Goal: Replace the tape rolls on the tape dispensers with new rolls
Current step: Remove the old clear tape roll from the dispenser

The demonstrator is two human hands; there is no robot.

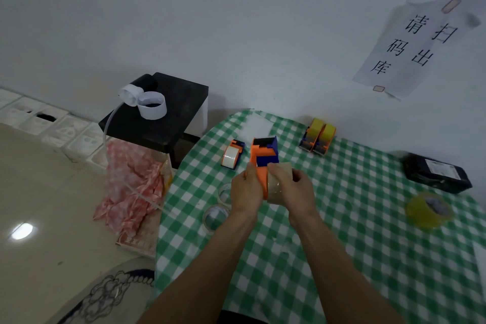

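Tape dispenser (264, 155), orange and blue, is held over the middle of the checked table (342, 244). The left hand (246, 189) grips its lower end, and the right hand (297, 189) curls round a clear tape roll (278, 187) pressed against the dispenser's side — the fingers hide whether the roll is on the hub yet. To do this well, I judge the left hand should hold the body steady while the right pushes the roll on squarely, not tilted, so the core does not jam. Two loose clear rolls (217, 216) lie just beside the left wrist, near the table's left edge — a swung elbow could knock them off. Open cloth lies to the right, short of the yellow roll (428, 209).
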